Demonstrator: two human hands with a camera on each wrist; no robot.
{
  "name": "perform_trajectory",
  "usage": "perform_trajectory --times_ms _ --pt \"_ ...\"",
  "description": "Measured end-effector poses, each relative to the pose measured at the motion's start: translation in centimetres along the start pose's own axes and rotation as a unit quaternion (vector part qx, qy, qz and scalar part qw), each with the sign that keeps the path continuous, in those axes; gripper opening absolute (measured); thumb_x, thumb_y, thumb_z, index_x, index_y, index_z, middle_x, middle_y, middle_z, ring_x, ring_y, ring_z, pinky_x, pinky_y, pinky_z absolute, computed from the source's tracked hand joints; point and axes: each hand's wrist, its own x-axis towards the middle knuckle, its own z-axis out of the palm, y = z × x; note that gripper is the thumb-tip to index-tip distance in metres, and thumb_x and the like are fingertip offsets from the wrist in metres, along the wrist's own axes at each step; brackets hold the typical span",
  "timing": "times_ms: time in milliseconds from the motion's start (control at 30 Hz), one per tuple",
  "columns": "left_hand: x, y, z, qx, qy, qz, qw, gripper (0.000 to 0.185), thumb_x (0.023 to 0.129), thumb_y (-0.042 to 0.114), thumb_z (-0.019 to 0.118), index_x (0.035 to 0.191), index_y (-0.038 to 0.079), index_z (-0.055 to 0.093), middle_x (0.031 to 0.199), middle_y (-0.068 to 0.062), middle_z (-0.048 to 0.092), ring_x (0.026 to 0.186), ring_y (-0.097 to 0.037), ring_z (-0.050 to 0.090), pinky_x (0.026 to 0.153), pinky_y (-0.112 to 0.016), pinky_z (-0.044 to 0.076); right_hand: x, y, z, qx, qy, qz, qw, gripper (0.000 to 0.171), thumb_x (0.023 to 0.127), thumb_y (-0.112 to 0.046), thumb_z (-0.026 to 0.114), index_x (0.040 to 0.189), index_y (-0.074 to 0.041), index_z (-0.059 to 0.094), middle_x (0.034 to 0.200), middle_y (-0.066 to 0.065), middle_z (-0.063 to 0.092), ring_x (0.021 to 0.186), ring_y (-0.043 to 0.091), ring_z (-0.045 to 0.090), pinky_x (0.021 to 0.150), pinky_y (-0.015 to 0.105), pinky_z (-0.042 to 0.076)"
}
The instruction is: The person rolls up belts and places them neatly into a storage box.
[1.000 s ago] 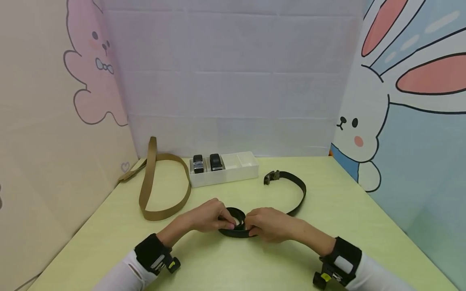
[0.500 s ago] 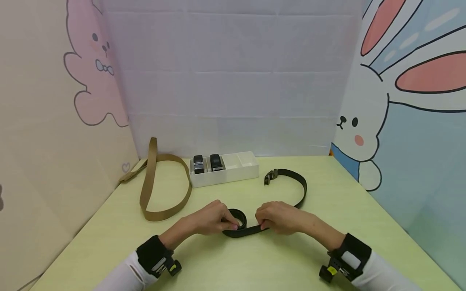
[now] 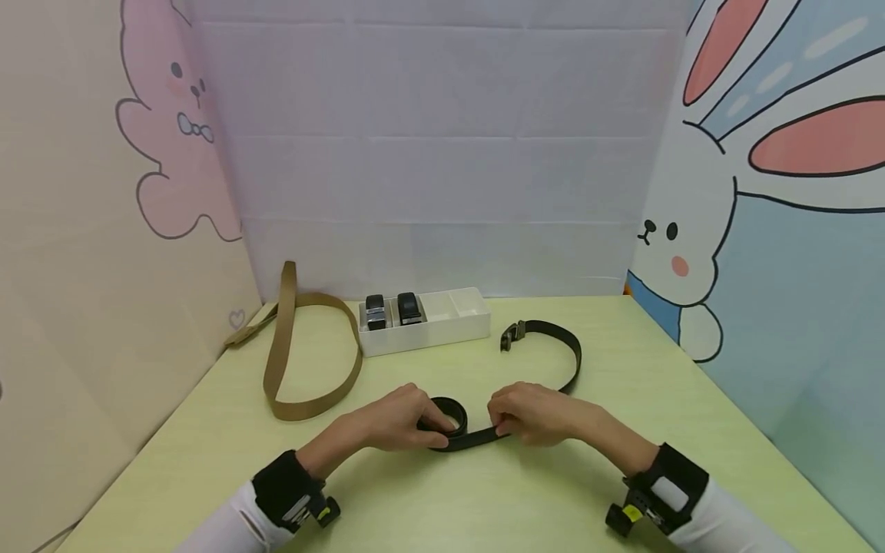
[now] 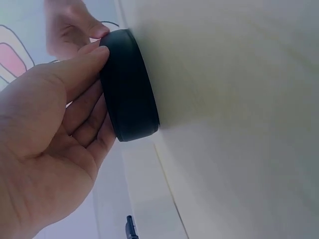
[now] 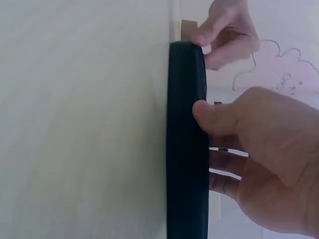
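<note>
Gripping the coiled end of the black belt with my left hand — right hand pinching the strap on the bench; no readable writing anywhere.

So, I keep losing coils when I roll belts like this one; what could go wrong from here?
The rolled coil is held only by the left hand fingertips, so it could spring loose if they ease off. The black belt beyond the right hand curves away, so it might feed in twisted. Its buckle lies near the white tray and may snag there.
</note>
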Motion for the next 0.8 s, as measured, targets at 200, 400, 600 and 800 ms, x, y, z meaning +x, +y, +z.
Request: perform_trajectory --times_ms 200,400,600,800 --pt "0.1 0.3 -0.3 0.01 -0.011 0.01 0.9998 0.024 0.105 0.018 0.082 0.127 0.012 0.088 0.12 -0.001 0.088 0.096 0.011 0.072 0.081 -0.013 0.054 -2.3 3.0 -1.7 -0.061 0.109 0.154 0.98 0.016 0.108 -0.018 0.076 0.095 -0.009 0.076 0.087 0.0 0.071 0.073 0.006 0.057 0.069 0.03 0.053" --pt "0.2 0.2 -0.5 0.015 -0.018 0.022 0.9995 0.024 0.106 0.017 0.081 0.128 0.012 0.087 0.12 0.0 0.088 0.085 0.013 0.062 0.077 -0.012 0.049 -5.3 7.0 -2.6 -0.083 0.13 0.409 0.899 0.039 0.109 -0.028 0.069 0.081 -0.002 0.063 0.073 0.011 0.056 0.06 0.024 0.052 0.055 0.037 0.044" --pt "0.4 0.3 -0.1 0.019 -0.019 0.036 0.999 0.022 0.106 0.017 0.08 0.126 0.014 0.088 0.117 0.004 0.088 0.08 0.011 0.055 0.076 -0.012 0.046 -6.2 8.4 -1.8 0.037 0.131 0.389 0.911 0.043 0.097 -0.005 0.055 0.064 -0.022 0.033 0.06 -0.008 0.022 0.06 0.01 0.016 0.056 0.028 0.022" --pt "0.8 0.6 0.0 0.024 -0.022 0.033 0.9989 0.021 0.106 0.016 0.08 0.125 0.017 0.088 0.116 0.006 0.088 0.079 0.008 0.052 0.077 -0.013 0.044 -5.7 7.4 -2.4 0.06 0.111 0.321 0.939 0.052 0.096 0.005 0.056 0.061 -0.026 0.032 0.054 -0.011 0.025 0.047 0.007 0.033 0.052 0.024 0.032"
